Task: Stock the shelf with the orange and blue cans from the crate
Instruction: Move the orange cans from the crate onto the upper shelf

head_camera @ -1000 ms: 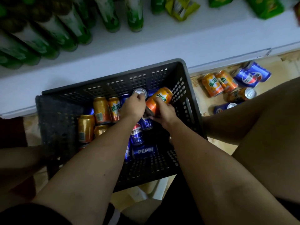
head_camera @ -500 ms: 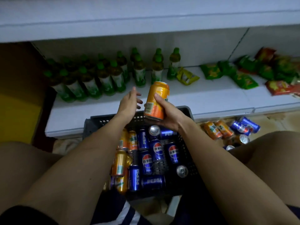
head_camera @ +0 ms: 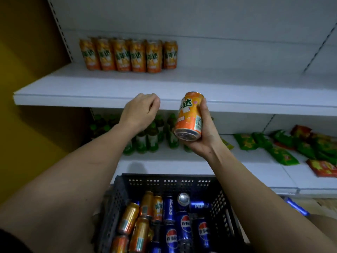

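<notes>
Wrapped around the lower half of an orange can (head_camera: 189, 115), the right hand (head_camera: 202, 132) makes the working grip: palm under and behind the can, thumb up one side, so the base tips toward the camera and the label stays readable. That hold leaves the top free to go in first, which suits sliding it onto a shelf at about this height. The can hangs in the air just in front of the upper shelf's (head_camera: 109, 88) front lip, not yet over the board.

The left hand (head_camera: 140, 111) carries nothing; its fingers curl loosely at the shelf edge (whether they touch the lip I cannot tell), probably hovering to steady or guide.

At the back of that shelf stands a row of orange cans (head_camera: 129, 55), upright and shoulder to shoulder with labels forward. The bare board to their right looks like the likely place for this one.

Below the arms sits the black crate (head_camera: 164, 181), orange cans heaped on its left side and blue cans (head_camera: 184, 225) on its right, mostly lying down, so plenty remains to stock. On the lower shelf behind the hands are green bottles (head_camera: 151, 139), with snack packets (head_camera: 284, 150) farther right. One more blue can (head_camera: 296, 207) lies outside the crate at the right.
</notes>
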The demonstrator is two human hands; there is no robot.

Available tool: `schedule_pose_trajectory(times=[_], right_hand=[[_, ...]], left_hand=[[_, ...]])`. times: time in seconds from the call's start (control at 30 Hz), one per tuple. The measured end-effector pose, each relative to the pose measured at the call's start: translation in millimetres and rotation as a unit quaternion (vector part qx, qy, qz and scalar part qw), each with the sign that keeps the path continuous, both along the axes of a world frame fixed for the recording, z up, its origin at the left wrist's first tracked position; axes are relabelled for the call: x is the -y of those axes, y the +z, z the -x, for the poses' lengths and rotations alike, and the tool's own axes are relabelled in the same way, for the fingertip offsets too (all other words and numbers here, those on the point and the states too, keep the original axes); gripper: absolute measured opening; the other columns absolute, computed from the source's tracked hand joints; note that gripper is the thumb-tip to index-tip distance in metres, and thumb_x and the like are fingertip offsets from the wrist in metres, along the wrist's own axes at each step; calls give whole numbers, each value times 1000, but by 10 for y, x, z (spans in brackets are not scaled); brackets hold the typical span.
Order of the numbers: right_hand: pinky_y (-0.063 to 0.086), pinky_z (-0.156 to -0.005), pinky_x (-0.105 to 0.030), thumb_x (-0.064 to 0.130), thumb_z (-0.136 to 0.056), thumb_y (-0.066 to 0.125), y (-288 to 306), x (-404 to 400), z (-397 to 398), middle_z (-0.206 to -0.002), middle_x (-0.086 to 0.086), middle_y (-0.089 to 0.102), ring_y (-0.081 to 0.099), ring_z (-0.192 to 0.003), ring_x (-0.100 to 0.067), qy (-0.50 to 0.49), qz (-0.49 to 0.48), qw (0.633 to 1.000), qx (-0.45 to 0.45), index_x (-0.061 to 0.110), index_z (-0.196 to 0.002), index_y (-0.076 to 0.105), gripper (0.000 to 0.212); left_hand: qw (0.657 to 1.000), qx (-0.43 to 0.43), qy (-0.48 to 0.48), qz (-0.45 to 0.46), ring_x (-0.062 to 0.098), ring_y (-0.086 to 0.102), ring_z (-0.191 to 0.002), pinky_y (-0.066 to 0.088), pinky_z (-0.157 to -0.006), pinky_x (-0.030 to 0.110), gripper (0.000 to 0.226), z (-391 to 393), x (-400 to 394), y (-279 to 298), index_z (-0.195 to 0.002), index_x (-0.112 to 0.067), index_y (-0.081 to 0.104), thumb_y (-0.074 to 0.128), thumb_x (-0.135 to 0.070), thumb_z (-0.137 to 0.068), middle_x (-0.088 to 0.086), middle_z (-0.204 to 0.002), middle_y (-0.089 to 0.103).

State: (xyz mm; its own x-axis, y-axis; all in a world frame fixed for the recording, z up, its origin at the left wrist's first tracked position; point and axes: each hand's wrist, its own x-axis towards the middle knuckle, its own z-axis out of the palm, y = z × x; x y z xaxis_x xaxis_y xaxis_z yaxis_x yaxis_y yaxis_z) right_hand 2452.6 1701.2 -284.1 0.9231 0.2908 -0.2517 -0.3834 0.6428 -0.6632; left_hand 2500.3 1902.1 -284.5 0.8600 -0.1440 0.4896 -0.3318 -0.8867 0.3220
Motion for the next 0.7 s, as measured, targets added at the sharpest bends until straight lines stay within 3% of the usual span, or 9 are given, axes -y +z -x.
schedule_pose_trajectory(times=[0.13, 0.27, 0.4, 0.5, 0.63, 0.7], right_hand=[[56, -78, -38, 51, -88, 61, 346, -99, -170, -91, -9, 74, 69, -81, -23, 2, 71, 997, 33, 12, -118, 63, 49], [56, -82, -40, 53, -82, 65, 527, -194, -381, -116, -16, 69, 68, -93, -28, 23, 101, 994, 39, 9, -131, 59, 66], [58, -70, -36, 59, -62, 71, 623, -288, -576, -95, -12, 72, 70, -76, -23, 37, 142, 987, 65, 11, -124, 60, 79], [59, -69, -38, 52, -56, 75, 644, -316, -756, -92, -10, 74, 71, -78, -23, 37, 212, 973, 77, 14, -115, 60, 72], [59, -65, -36, 46, -72, 77, 682, -332, -1106, -99, -9, 73, 72, -85, -22, -13, 278, 956, 87, 18, -110, 60, 51], [59, -67, -37, 43, -79, 76, 696, -356, -1360, -106, -10, 72, 71, -90, -23, -51, 286, 952, 96, 16, -119, 58, 51]], left_hand=[[997, 29, 20, -67, 21, 50, -97, 40, -75, 37, 29, -271, -118, 262, -101, -19, 60, 34, -33, -102, 0, -102, 64], [992, -32, 59, -105, 22, 48, -116, 37, -93, 42, 39, -535, -180, 354, -122, -24, 57, 29, -42, -102, 0, -130, 56], [983, -104, 72, -131, 22, 38, -132, 31, -104, 48, 48, -729, -253, 306, -139, -29, 46, 26, -49, -101, -1, -146, 43], [975, -110, 37, -190, 20, 33, -138, 27, -110, 47, 48, -759, -292, 213, -146, -30, 39, 22, -44, -103, -2, -152, 39], [973, -138, 16, -185, 18, 18, -148, 19, -116, 49, 51, -803, -332, 184, -151, -41, 25, 14, -47, -102, -9, -162, 21], [970, -158, 18, -185, 19, 12, -150, 14, -118, 49, 51, -823, -337, 171, -152, -45, 18, 11, -49, -102, -10, -163, 14]])
